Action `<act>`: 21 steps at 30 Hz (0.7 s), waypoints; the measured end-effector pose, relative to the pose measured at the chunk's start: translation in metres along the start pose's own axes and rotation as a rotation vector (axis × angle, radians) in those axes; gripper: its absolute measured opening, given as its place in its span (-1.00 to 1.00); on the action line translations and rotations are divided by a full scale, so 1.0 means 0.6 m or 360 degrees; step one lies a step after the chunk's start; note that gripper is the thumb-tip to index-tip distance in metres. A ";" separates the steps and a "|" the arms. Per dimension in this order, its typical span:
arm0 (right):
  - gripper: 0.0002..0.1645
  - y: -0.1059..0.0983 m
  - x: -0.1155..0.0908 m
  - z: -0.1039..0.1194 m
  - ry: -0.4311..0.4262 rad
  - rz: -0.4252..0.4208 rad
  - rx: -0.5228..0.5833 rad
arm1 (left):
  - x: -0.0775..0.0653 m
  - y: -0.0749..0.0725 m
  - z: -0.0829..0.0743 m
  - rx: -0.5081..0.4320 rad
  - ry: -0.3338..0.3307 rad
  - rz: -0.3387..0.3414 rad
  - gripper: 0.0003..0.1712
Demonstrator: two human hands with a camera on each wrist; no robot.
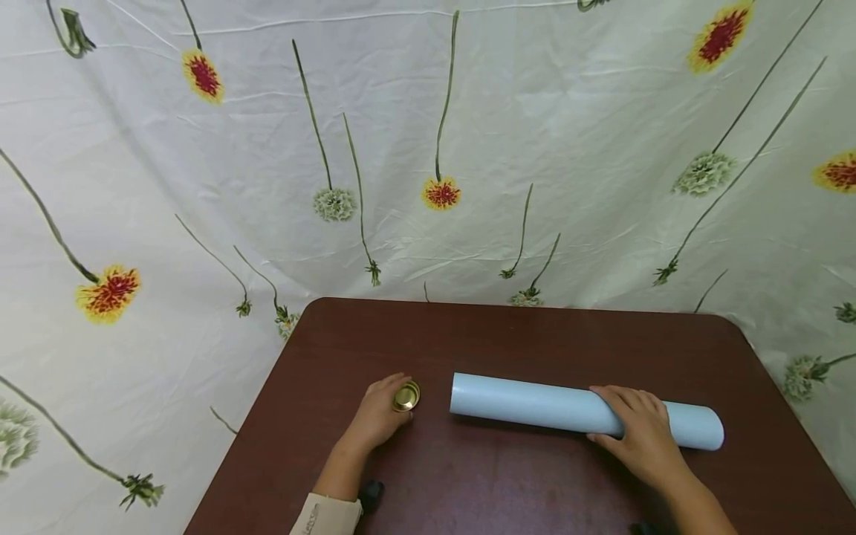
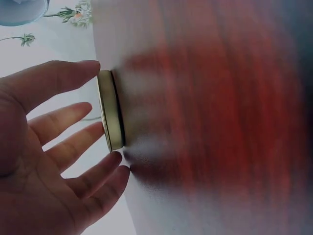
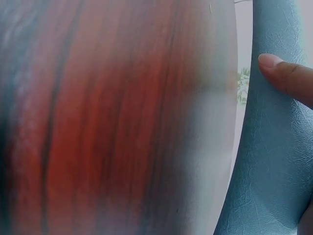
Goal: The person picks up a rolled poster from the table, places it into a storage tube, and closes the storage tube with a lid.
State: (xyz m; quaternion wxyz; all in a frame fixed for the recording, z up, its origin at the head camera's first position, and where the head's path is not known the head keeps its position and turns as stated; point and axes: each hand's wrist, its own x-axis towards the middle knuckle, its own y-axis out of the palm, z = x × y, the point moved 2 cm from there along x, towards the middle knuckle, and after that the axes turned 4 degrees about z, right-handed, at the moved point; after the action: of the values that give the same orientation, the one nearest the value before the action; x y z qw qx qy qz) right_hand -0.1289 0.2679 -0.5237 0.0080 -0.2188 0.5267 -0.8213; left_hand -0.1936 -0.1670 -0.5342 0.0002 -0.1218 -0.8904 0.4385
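A small round gold lid (image 1: 406,397) lies at the table's left side, its hollow face up. My left hand (image 1: 380,416) pinches it at the rim. The left wrist view shows the thumb at one edge of the lid (image 2: 112,110) and the fingers curved about the other side. To the right lies a long light-blue tube (image 1: 528,403), nearly crosswise. My right hand (image 1: 638,431) grips it near its right end, fingers over the top and thumb on the near side. In the right wrist view the thumb (image 3: 286,76) presses on the tube's lightly creased surface (image 3: 274,147).
The dark reddish-brown table (image 1: 495,483) has rounded far corners. Behind it and at its sides hangs a white cloth (image 1: 401,89) printed with flowers. A small black object (image 1: 371,494) shows beside the left sleeve (image 1: 328,514).
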 end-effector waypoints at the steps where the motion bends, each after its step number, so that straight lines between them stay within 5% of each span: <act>1: 0.00 0.000 0.000 0.000 0.0000 0.0000 -0.0002 | 0.000 0.000 0.000 0.0022 0.0006 0.0003 -0.28; 12: 0.01 -0.002 0.000 0.003 0.0006 -0.0008 0.0000 | 0.002 0.001 0.003 0.0110 0.0021 -0.0016 -0.36; 21: 0.01 -0.001 0.001 0.002 0.0003 -0.0010 -0.0023 | 0.002 -0.004 0.000 0.0017 0.0060 -0.0033 -0.37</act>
State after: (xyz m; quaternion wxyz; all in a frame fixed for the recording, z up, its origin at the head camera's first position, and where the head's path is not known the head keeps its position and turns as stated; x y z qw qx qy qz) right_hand -0.1288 0.2667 -0.5227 0.0034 -0.2198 0.5320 -0.8177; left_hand -0.1955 -0.1680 -0.5328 0.0222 -0.1208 -0.8892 0.4408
